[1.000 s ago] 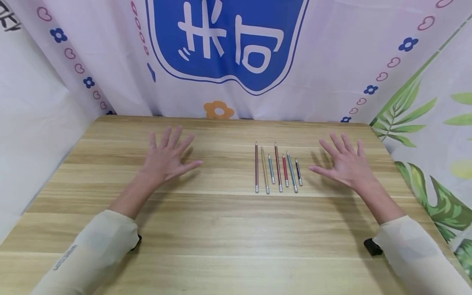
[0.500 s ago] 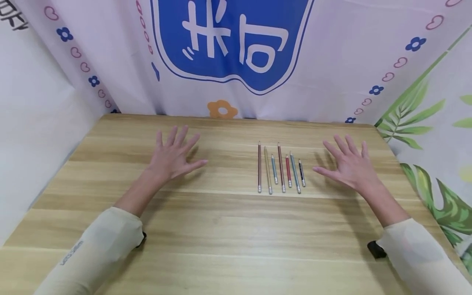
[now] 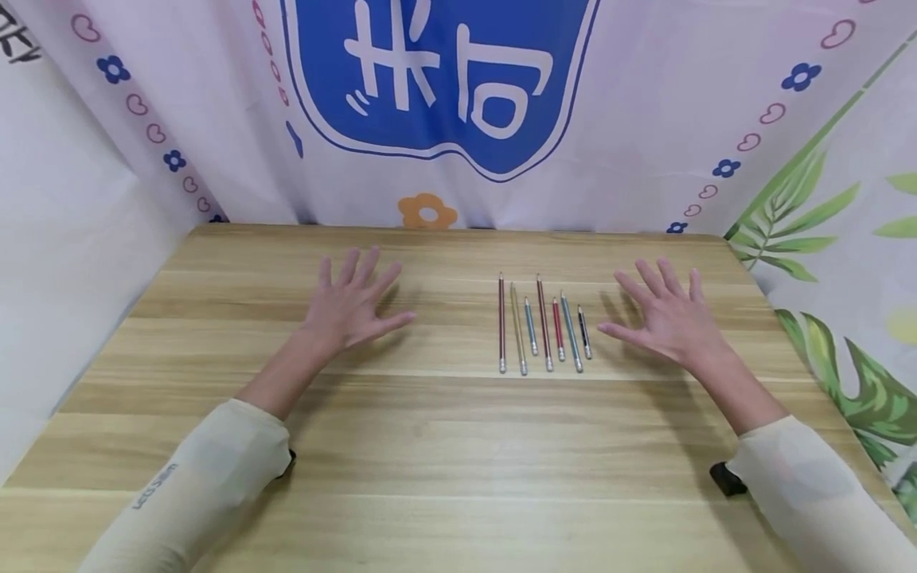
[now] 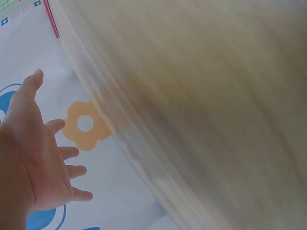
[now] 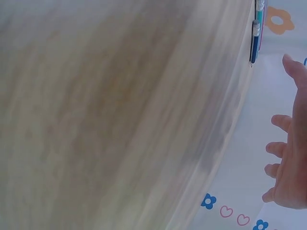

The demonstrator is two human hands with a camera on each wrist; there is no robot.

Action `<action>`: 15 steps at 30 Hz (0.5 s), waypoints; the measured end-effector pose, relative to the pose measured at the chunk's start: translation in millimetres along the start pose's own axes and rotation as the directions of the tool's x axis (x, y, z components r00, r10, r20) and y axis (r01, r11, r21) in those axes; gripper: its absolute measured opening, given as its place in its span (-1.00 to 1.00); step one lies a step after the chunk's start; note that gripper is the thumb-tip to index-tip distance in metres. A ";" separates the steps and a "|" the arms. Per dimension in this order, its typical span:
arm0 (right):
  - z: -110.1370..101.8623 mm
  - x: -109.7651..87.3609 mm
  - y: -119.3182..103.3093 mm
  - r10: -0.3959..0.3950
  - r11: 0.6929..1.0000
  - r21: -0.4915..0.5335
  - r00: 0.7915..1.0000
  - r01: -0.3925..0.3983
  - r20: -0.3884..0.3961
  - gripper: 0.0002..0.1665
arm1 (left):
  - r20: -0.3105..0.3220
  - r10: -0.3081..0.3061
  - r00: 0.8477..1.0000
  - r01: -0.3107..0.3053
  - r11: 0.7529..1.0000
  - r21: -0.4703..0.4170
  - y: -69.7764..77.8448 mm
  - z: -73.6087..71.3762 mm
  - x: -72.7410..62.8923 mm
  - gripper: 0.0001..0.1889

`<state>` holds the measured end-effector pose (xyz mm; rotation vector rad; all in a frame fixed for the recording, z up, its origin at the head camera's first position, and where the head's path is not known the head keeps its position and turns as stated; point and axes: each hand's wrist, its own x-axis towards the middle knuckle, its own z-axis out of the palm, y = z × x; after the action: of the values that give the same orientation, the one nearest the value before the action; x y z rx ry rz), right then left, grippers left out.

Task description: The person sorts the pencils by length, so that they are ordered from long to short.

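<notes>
Several pencils lie side by side on the wooden table, eraser ends toward the person. From left they run: a long dark red pencil, a gold pencil, a short blue pencil, another long dark red pencil, a short red pencil, a longer blue pencil and a short dark blue pencil. My left hand, fingers spread, is held over the table left of the row and holds nothing. My right hand, also spread and holding nothing, is just right of the dark blue pencil.
The wooden table reaches back to a white curtain with a blue emblem and an orange flower. A leaf-patterned cloth hangs along the right side, and a plain white sheet along the left.
My left hand has moved a little to the right, toward the pencils. The right hand stays in nearly the same place, and the pencils lie as before. The head view shifts slightly.
</notes>
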<state>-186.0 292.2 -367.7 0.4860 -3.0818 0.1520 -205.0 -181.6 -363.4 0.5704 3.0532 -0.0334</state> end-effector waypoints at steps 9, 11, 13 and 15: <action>0.3 1.4 -6.1 -0.001 1.000 0.015 1.000 0.001 0.024 0.14 | 0.008 0.023 1.000 -0.023 0.999 -0.037 10.0 3.1 8.6 -0.06; 0.5 1.8 -7.1 -0.006 1.000 0.014 1.000 0.006 0.024 0.14 | 0.012 0.027 1.000 -0.026 0.999 -0.038 12.3 3.0 10.4 -0.06; 0.8 2.5 -8.2 -0.009 1.000 0.010 1.000 0.009 0.025 0.14 | 0.016 0.031 0.999 -0.031 0.999 -0.031 14.6 2.7 12.3 -0.06; 1.3 3.1 -9.7 -0.011 1.000 0.011 1.000 0.011 0.029 0.14 | 0.017 0.034 0.999 -0.034 0.999 -0.021 16.9 2.5 13.6 -0.06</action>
<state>-185.9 281.9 -368.0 0.5102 -3.1077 0.1626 -211.5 -161.0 -366.7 0.6174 3.0222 -0.0055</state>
